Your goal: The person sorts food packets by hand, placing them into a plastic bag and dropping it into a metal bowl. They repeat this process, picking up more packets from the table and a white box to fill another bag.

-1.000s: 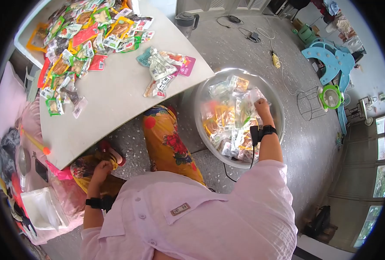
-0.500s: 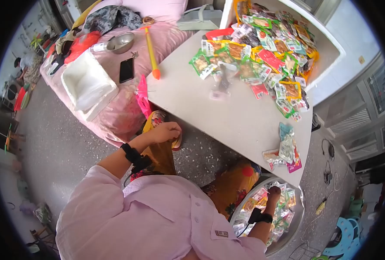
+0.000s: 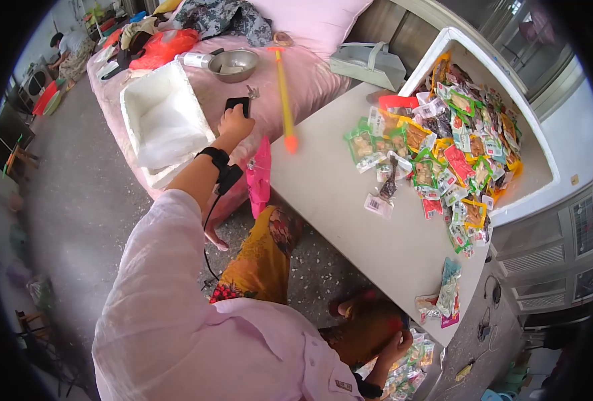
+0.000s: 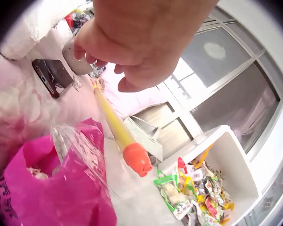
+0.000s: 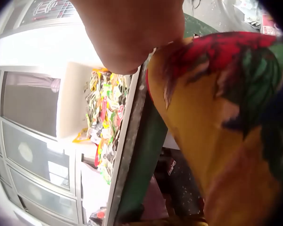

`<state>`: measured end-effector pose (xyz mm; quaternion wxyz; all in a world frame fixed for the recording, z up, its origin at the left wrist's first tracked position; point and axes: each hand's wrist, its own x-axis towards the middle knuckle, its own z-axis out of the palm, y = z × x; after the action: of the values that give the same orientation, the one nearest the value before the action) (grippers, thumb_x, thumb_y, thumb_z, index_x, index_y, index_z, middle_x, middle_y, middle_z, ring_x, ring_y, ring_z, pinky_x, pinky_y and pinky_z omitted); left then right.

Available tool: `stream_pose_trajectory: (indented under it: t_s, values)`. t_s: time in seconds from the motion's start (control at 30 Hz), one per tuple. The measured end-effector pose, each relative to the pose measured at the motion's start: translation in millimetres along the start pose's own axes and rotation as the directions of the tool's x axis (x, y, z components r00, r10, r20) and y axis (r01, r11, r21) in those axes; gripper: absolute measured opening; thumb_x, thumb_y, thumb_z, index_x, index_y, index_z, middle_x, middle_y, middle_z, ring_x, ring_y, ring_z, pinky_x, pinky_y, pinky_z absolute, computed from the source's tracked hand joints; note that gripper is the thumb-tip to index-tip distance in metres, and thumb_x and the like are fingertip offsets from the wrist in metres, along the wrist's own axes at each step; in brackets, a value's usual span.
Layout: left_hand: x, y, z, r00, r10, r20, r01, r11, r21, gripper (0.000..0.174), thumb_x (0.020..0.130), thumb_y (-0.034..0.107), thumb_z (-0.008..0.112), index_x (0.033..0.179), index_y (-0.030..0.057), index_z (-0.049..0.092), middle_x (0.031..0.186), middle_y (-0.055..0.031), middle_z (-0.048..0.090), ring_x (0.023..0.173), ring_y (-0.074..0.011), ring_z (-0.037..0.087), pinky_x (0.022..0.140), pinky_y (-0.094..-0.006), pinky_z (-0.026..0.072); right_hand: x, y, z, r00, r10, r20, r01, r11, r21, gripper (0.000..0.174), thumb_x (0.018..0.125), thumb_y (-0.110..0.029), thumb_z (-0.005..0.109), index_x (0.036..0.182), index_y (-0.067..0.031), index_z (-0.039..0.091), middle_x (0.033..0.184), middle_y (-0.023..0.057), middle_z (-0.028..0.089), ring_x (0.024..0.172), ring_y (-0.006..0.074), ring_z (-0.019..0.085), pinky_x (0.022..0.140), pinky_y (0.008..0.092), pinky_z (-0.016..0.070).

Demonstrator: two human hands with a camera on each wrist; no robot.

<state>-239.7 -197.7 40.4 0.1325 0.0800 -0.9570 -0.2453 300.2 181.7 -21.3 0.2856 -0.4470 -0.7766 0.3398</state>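
My left hand [image 3: 235, 124] reaches over the pink bed, its fingertips right at a black phone [image 3: 238, 105] in the head view. In the left wrist view the phone [image 4: 52, 76] lies flat on the bed, with the loosely bent fingers apart from it. My right hand [image 3: 396, 345] is beside my knee, above the metal basin of snack packets [image 3: 410, 367]. In the right wrist view this hand [image 5: 137, 35] is close to the flowered trouser leg [image 5: 203, 103], its fingers mostly hidden.
A yellow stick with an orange end [image 3: 285, 100] lies beside the phone. A white foam box [image 3: 166, 120], a metal bowl [image 3: 234, 65] and a pink bag [image 3: 259, 177] are nearby. On the table [image 3: 336, 214], packets [image 3: 457, 160] spill from a larger foam box [image 3: 543, 180].
The view has turned left toward the bed. My left hand has moved from my lap to the phone. My right hand has come out of the basin to beside my knee.
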Motion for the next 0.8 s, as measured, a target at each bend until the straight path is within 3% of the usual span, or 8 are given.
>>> stream_pose_trajectory:
  t_s: [0.03,0.13,0.17,0.23,0.47,0.57,0.8]
  values:
    - [9,-1,3,0.994,-0.105,-0.011,0.105,0.993,0.054,0.051,0.066,0.031,0.054,0.111,0.0098,0.043,0.112,-0.0151,0.045,0.104,-0.0321,0.043,0.088,-0.042,0.0325,-4,-9,3,0.999,0.051,0.009,-0.051,0.997,-0.053,0.032,0.078,-0.016,0.051,0.102,0.0029,0.044,0.103,0.0161,0.046,0.091,0.0255,0.046,0.08,0.0353,0.0374]
    - [33,-7,18,0.964,-0.236,0.126,0.224,0.97,0.096,0.06,0.066,0.034,0.055,0.118,0.0126,0.034,0.121,-0.017,0.035,0.11,-0.0367,0.036,0.091,-0.0471,0.0253,-6,8,9,0.935,-0.351,0.056,0.348,0.871,-0.346,0.033,0.077,-0.012,0.051,0.104,0.005,0.042,0.103,0.0174,0.044,0.096,0.03,0.043,0.085,0.0384,0.0347]
    - [39,-6,22,0.951,-0.266,0.156,0.252,0.962,0.103,0.06,0.066,0.033,0.054,0.119,0.0128,0.034,0.121,-0.0173,0.035,0.11,-0.0368,0.036,0.091,-0.047,0.0254,-5,9,8,0.939,-0.337,0.073,0.341,0.873,-0.349,0.033,0.075,-0.011,0.051,0.102,0.0054,0.042,0.103,0.0206,0.043,0.099,0.035,0.04,0.088,0.043,0.0298]
    - [50,-4,29,0.921,-0.322,0.218,0.302,0.946,0.12,0.059,0.067,0.032,0.053,0.12,0.0133,0.033,0.121,-0.0178,0.034,0.11,-0.0371,0.036,0.091,-0.0469,0.0257,-4,3,8,0.939,-0.34,0.049,0.332,0.864,-0.379,0.031,0.074,-0.012,0.051,0.098,0.0053,0.043,0.1,0.0198,0.044,0.095,0.0346,0.041,0.086,0.0434,0.0314]
    - [74,-6,43,0.923,-0.321,0.212,0.298,0.945,0.136,0.061,0.069,0.029,0.051,0.124,0.0169,0.028,0.127,-0.0165,0.028,0.11,-0.0423,0.034,0.091,-0.0521,0.0214,5,-5,10,0.923,-0.385,0.02,0.355,0.831,-0.429,0.028,0.072,-0.019,0.05,0.087,0.004,0.046,0.087,0.017,0.044,0.084,0.0327,0.042,0.076,0.0432,0.0345]
    - [75,-5,46,0.927,-0.318,0.2,0.295,0.945,0.139,0.064,0.069,0.029,0.052,0.126,0.0189,0.026,0.128,-0.0154,0.026,0.11,-0.0438,0.033,0.091,-0.0531,0.0206,7,0,9,0.94,-0.34,0.026,0.317,0.846,-0.429,0.028,0.073,-0.02,0.049,0.087,0.0041,0.046,0.088,0.0176,0.045,0.085,0.0329,0.042,0.077,0.0435,0.0346]
    - [77,0,44,0.919,-0.334,0.211,0.311,0.941,0.135,0.066,0.068,0.029,0.054,0.126,0.0215,0.025,0.129,-0.0143,0.024,0.111,-0.0448,0.031,0.091,-0.0526,0.0208,11,9,5,0.92,-0.39,0.045,0.367,0.814,-0.451,0.032,0.075,-0.026,0.047,0.087,0.0044,0.046,0.087,0.0181,0.045,0.083,0.0336,0.043,0.075,0.0438,0.035]
